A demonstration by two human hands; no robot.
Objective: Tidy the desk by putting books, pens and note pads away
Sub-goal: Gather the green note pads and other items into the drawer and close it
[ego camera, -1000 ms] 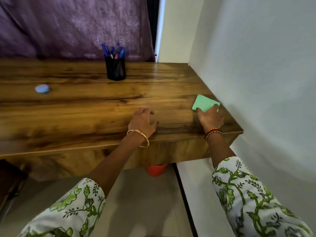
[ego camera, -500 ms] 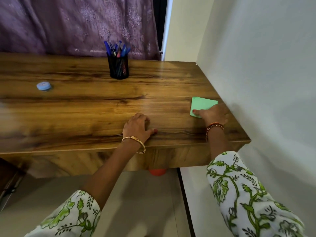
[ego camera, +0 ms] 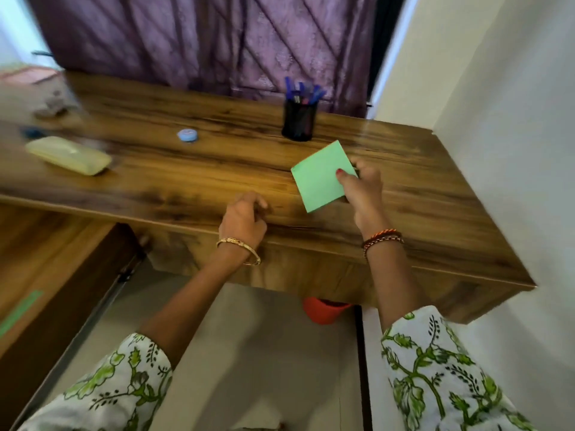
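On the wooden desk (ego camera: 404, 194), I see the green note pad (ego camera: 320, 178) lifted in my right hand (ego camera: 364, 194), thumb on top, tilted. My left hand (ego camera: 242, 219), nearer the edge, rests loosely curled, holding nothing.

The right hand (ego camera: 362, 194) has lifted the green note pad (ego camera: 320, 177) off the desk (ego camera: 186, 181), now pinching it.

Soft daylight, motion blur, wide-angle distortion.
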